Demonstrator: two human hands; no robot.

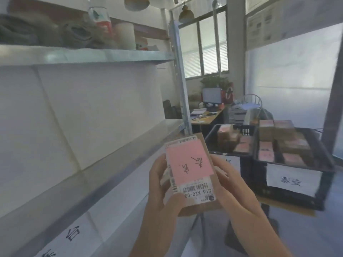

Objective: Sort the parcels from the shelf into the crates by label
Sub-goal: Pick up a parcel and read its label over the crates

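You hold a small brown cardboard parcel with a pink handwritten label and a white barcode sticker point(191, 173) in front of you, off the grey metal shelf point(104, 175) and out beyond its front edge, lifted clear of everything. The step in hand looks like reading the label, so keep the pink face square to your eyes and turn the parcel if the writing sits upside down to you, as it appears to. Match the handwritten characters against the white paper sign on the front wall of the near black plastic crate point(294, 179) before you let go; the sign on the farther black plastic crate point(228, 160) is mostly hidden behind the parcel and your right hand, so check that one too rather than guessing. Both crates already carry pink-labelled boxes, the near one stacked close to its rim, so lay yours flat on a level spot where it will not slide off.

Your left hand point(163, 184) wraps the parcel's left side, its fingers curled along the edge and its thumb pressed on the barcode sticker at the near corner. Your right hand point(229, 179) cups the right side, with fingers curled behind and under the cardboard. Both are closed snugly on the parcel, neither spread wide.
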